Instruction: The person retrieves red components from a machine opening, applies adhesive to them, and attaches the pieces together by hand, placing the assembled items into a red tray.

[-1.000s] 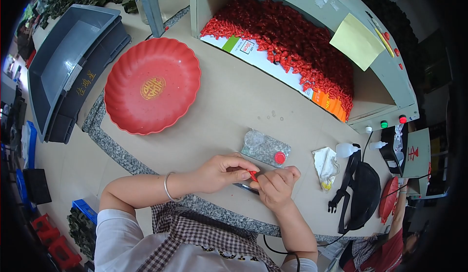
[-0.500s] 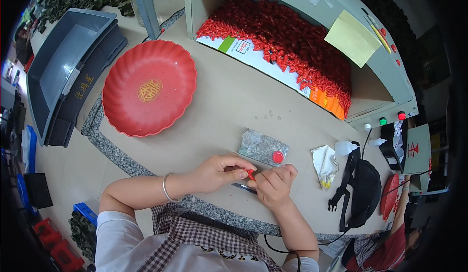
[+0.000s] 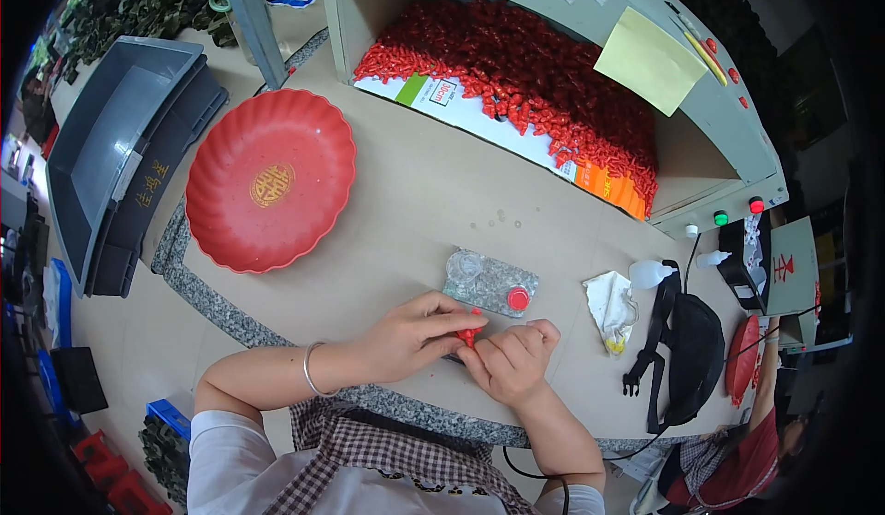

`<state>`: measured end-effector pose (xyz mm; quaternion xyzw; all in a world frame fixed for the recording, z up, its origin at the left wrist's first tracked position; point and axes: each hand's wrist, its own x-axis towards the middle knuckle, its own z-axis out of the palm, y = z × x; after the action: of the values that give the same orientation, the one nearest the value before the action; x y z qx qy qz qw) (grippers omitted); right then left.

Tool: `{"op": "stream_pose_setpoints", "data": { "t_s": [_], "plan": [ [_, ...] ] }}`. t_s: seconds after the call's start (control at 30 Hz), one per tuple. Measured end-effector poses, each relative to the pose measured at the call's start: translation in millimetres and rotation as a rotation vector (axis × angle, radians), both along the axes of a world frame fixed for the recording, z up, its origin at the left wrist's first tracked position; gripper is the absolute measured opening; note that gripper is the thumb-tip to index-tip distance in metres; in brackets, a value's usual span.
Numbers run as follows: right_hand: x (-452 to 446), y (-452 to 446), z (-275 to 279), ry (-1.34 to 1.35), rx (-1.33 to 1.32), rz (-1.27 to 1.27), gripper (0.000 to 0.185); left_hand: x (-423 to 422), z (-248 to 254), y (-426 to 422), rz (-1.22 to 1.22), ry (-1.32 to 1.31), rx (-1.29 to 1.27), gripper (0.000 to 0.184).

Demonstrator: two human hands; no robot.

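Between the fingertips of my left hand (image 3: 429, 326) is a small red plastic piece (image 3: 470, 332), pinched upright. My right hand (image 3: 513, 360) meets it from the other side, with thumb near the piece and fingers curled; what they hold, if anything, is hidden. A dark edge of something shows below the hands, too covered to name. Just beyond my hands lies a grey speckled stone block (image 3: 484, 282), with a red round cap (image 3: 518, 298) on its right end and a clear round dish at its left end.
A scalloped red plate (image 3: 313, 165) and a grey crate (image 3: 88, 165) stand left. Ahead, a cabinet shelf holds a heap of red pieces (image 3: 516, 63). At right lie a white packet (image 3: 608, 310), a white bottle (image 3: 649, 274) and a black waist bag (image 3: 693, 358). Another person's sleeve (image 3: 737, 478) shows lower right.
The red piece now stands more upright and shows more between my fingers. My left hand has turned slightly over it. The whole view has shifted a little.
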<state>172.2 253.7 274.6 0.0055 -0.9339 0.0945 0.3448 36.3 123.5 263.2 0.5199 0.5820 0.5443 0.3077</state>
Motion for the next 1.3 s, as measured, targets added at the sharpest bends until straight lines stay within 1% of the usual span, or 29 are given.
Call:
{"op": "stream_pose_setpoints", "data": {
  "t_s": [0.07, 0.17, 0.27, 0.37, 0.57, 0.67, 0.77, 0.8, 0.87, 0.97, 1.07, 1.13, 1.2, 1.3],
  "plan": [
    [0.6, -1.3, 2.2, -0.018, -0.028, 0.035, 0.019, 1.2, 0.9, -0.2, 0.019, 0.141, 0.001, 0.034],
    [3.6, 3.4, 8.7, -0.017, -0.147, 0.057, 0.02, 1.8, 4.2, 0.3, -0.027, -0.283, -0.094, 0.036],
    [5.9, 9.0, 9.3, 0.037, -0.212, 0.028, 0.016, 2.3, -5.2, -0.1, -0.076, -0.702, -0.185, 0.034],
    [9.7, 13.9, 12.0, 0.074, -0.257, -0.009, 0.014, -2.7, -3.7, 0.2, -0.119, -0.79, -0.166, 0.033],
    [24.9, 31.6, 37.0, 0.071, -0.241, -0.106, 0.017, -6.4, -6.8, -0.1, -0.121, -0.738, -0.158, 0.034],
    [33.7, 36.0, 39.5, 0.09, -0.212, -0.13, 0.018, -6.2, -5.4, 0.6, -0.114, -0.739, -0.157, 0.034],
    [28.5, 36.3, 16.0, 0.116, -0.266, -0.114, 0.013, -5.9, -9.1, 0.7, -0.107, -0.754, -0.153, 0.035],
    [26.9, 35.8, 8.9, 0.106, -0.323, -0.141, 0.013, -5.1, -9.1, 0.7, -0.093, -0.741, -0.138, 0.034],
    [23.4, 33.7, -1.0, 0.094, -0.439, -0.189, 0.014, -6.8, -6.3, 0.1, -0.062, -0.704, -0.109, 0.034],
    [27.0, 39.1, -0.9, 0.187, -0.332, -0.217, 0.019, -15.8, 9.8, -3.7, 0.065, -0.353, -0.03, 0.032],
    [27.7, 38.6, -0.9, 0.193, -0.396, -0.258, 0.021, -41.1, 40.8, -16.1, 0.247, 0.053, 0.031, 0.031],
    [30.1, 39.8, -0.5, 0.193, -0.392, -0.254, 0.022, -59.6, 53.1, -30.8, 0.433, 0.223, 0.046, 0.029],
    [31.6, 40.3, 0.6, 0.189, -0.386, -0.247, 0.022, -80.3, 57.0, -45.3, 0.641, 0.426, 0.01, 0.033],
    [32.2, 39.7, 3.0, 0.184, -0.37, -0.23, 0.023, -94.9, 68.9, -50.3, 0.832, 0.671, -0.006, 0.036]
  ]
}}
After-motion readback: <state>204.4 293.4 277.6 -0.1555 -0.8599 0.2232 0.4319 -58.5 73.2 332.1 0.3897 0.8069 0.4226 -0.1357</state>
